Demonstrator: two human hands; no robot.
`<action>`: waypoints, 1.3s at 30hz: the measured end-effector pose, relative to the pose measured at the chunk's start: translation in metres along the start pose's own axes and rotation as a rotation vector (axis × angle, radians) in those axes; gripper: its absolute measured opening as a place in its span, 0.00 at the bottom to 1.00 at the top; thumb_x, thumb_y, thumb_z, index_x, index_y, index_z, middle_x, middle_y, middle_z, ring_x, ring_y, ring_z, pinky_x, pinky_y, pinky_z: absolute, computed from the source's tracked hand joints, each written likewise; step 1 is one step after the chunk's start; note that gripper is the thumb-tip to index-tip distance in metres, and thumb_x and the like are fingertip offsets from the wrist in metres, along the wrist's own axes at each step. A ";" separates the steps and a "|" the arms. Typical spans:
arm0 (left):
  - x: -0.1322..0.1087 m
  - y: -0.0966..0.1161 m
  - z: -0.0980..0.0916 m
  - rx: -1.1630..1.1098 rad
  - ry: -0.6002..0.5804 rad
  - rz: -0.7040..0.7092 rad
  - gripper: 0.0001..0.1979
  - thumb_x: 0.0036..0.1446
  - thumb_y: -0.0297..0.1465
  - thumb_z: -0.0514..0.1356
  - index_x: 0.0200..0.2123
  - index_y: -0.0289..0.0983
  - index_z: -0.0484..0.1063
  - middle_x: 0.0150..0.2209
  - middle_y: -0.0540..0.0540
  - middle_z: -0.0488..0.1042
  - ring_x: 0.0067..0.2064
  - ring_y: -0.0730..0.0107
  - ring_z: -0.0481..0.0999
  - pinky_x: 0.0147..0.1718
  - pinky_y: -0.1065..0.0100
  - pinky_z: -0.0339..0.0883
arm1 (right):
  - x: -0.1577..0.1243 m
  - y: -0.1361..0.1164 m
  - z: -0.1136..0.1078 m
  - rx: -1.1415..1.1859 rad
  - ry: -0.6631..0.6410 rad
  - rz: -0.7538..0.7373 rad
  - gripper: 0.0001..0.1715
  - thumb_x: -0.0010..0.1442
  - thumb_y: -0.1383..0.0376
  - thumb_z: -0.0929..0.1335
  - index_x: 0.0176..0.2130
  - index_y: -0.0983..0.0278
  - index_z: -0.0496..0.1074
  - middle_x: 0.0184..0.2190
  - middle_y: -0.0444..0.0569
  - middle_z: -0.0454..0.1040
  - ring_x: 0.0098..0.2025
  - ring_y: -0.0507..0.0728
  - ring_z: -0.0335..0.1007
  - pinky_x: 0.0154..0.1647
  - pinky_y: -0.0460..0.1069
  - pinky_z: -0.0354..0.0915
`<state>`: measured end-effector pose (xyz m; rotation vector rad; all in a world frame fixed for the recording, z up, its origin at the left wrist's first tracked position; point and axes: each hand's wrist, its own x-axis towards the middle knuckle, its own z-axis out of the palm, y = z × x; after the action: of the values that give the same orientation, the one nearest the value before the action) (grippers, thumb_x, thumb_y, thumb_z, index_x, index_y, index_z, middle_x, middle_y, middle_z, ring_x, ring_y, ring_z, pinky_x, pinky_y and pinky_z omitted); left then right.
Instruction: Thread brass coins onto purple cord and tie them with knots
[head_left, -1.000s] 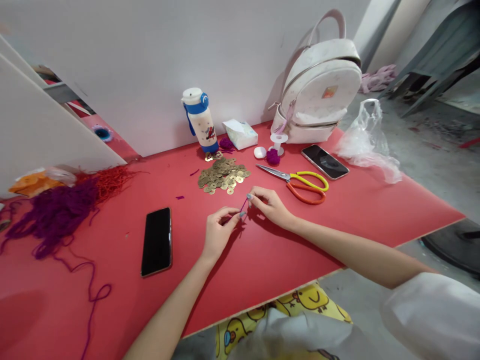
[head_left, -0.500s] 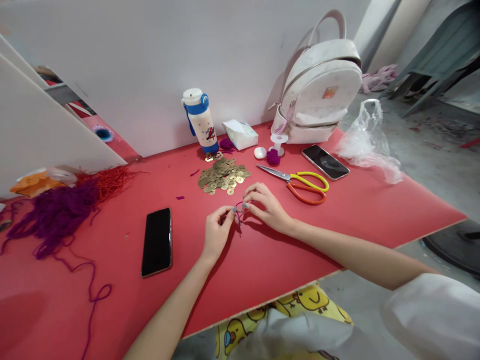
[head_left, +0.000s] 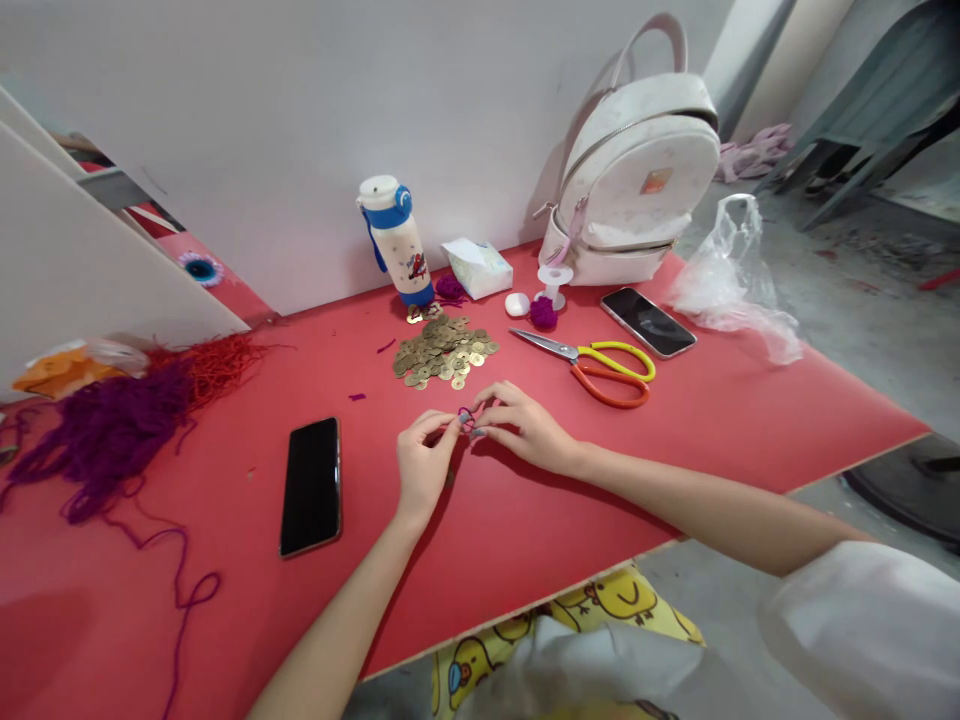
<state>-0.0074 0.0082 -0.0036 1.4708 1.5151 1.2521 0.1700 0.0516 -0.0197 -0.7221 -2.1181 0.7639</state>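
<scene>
Over the middle of the red table (head_left: 675, 440), my left hand (head_left: 421, 464) and my right hand (head_left: 521, 427) meet fingertip to fingertip. Both pinch a short piece of purple thread (head_left: 465, 417), which forms a small loop between them. A pile of small brass coins (head_left: 444, 351) lies just beyond the hands. Yellow and orange scissors (head_left: 600, 365) rest to the right of the coins, untouched.
A black phone (head_left: 311, 485) lies left of my hands and a second phone (head_left: 647, 321) near a white backpack (head_left: 637, 180). A bottle (head_left: 396, 240), tissue pack (head_left: 478, 267), spool (head_left: 554, 283) and plastic bag (head_left: 731, 275) stand at the back. Purple and red yarn (head_left: 112, 425) is heaped at left.
The thread was stretched straight between my hands; they have since come together and the thread now makes a small loop at the fingertips.
</scene>
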 end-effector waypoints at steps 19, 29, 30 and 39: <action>-0.003 0.002 -0.004 0.036 -0.071 0.157 0.09 0.63 0.34 0.57 0.31 0.38 0.72 0.28 0.51 0.72 0.28 0.72 0.73 0.29 0.73 0.66 | 0.003 0.001 -0.001 0.092 0.038 0.076 0.06 0.62 0.70 0.68 0.32 0.62 0.70 0.34 0.48 0.68 0.39 0.56 0.64 0.43 0.52 0.64; 0.001 -0.002 -0.002 -0.097 0.016 -0.043 0.08 0.55 0.36 0.64 0.29 0.38 0.77 0.31 0.49 0.74 0.23 0.76 0.69 0.17 0.75 0.61 | 0.004 -0.002 -0.001 0.099 -0.039 0.066 0.07 0.62 0.69 0.67 0.31 0.63 0.69 0.32 0.47 0.70 0.37 0.56 0.64 0.41 0.51 0.62; 0.002 -0.002 -0.002 -0.103 0.009 -0.042 0.08 0.54 0.36 0.64 0.29 0.37 0.77 0.31 0.49 0.74 0.24 0.75 0.70 0.19 0.75 0.63 | 0.004 -0.002 -0.001 0.102 -0.049 0.088 0.07 0.62 0.69 0.67 0.31 0.63 0.69 0.31 0.46 0.70 0.36 0.55 0.64 0.39 0.50 0.62; 0.001 0.001 0.000 -0.128 -0.067 0.012 0.05 0.52 0.31 0.65 0.27 0.36 0.80 0.36 0.46 0.72 0.32 0.73 0.75 0.30 0.73 0.73 | 0.006 -0.007 -0.007 0.169 -0.038 0.186 0.15 0.67 0.64 0.61 0.29 0.64 0.67 0.27 0.44 0.69 0.30 0.52 0.63 0.35 0.47 0.60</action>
<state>-0.0074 0.0085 -0.0021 1.4257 1.3593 1.2703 0.1704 0.0528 -0.0084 -0.8260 -2.0098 1.0508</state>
